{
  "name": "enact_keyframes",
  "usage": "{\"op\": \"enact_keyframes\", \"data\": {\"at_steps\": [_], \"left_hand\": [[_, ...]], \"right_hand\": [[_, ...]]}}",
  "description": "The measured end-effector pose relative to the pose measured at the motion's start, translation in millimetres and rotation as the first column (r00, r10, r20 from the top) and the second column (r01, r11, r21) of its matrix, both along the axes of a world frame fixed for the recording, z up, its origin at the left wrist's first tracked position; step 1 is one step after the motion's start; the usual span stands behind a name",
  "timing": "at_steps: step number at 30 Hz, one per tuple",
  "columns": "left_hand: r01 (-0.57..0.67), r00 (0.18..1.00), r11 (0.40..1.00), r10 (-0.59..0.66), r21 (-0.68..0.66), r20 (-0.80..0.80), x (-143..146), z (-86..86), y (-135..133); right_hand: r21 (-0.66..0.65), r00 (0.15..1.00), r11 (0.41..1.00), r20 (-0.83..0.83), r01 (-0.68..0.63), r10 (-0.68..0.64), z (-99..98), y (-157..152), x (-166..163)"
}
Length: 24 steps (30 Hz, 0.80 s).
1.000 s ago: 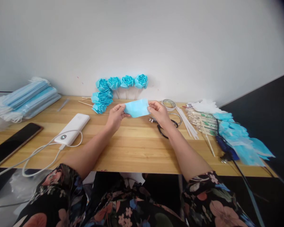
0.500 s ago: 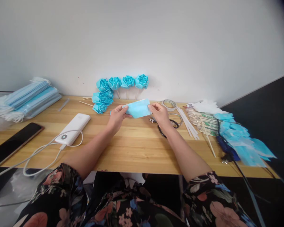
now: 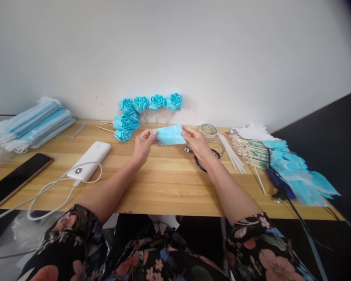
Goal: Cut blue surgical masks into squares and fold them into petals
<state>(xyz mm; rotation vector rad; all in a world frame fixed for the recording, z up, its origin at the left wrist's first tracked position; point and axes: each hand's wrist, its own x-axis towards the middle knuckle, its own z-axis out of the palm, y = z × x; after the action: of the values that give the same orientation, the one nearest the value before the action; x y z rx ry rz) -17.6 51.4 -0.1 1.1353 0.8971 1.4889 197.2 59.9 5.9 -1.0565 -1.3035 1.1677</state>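
Observation:
A light-blue rectangle of mask fabric [image 3: 170,135] is stretched level between my hands, above the wooden table. My left hand [image 3: 144,143] pinches its left end between thumb and fingers. At the other end, my right hand [image 3: 194,139] grips the right edge, thumb on the near face. Behind the fabric, several blue fabric roses [image 3: 157,102] on thin sticks lean against the wall, and more roses [image 3: 124,124] lie piled to the left. Black-handled scissors [image 3: 199,163] lie partly hidden under my right wrist.
Stacked face masks [image 3: 38,123], a phone [image 3: 19,177] and a white power bank [image 3: 90,158] with a cable are on the left. Rolls of tape [image 3: 208,130], white strips [image 3: 230,152], packaged sticks [image 3: 248,150], blue fabric pieces [image 3: 289,164] and a dark-blue corded tool [image 3: 277,183] lie right.
Both hands keep hold of the fabric. Its tilt has shifted slightly, and its lower edge sits a little higher. The other things lie as before.

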Motion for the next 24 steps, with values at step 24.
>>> {"op": "enact_keyframes", "data": {"at_steps": [24], "left_hand": [[-0.023,0.999,0.996,0.027,-0.083,0.043,-1.1,7.6,-1.1]], "right_hand": [[0.24,0.97,0.962,0.17,0.131,-0.174,0.6,-12.9,-9.6]]}}
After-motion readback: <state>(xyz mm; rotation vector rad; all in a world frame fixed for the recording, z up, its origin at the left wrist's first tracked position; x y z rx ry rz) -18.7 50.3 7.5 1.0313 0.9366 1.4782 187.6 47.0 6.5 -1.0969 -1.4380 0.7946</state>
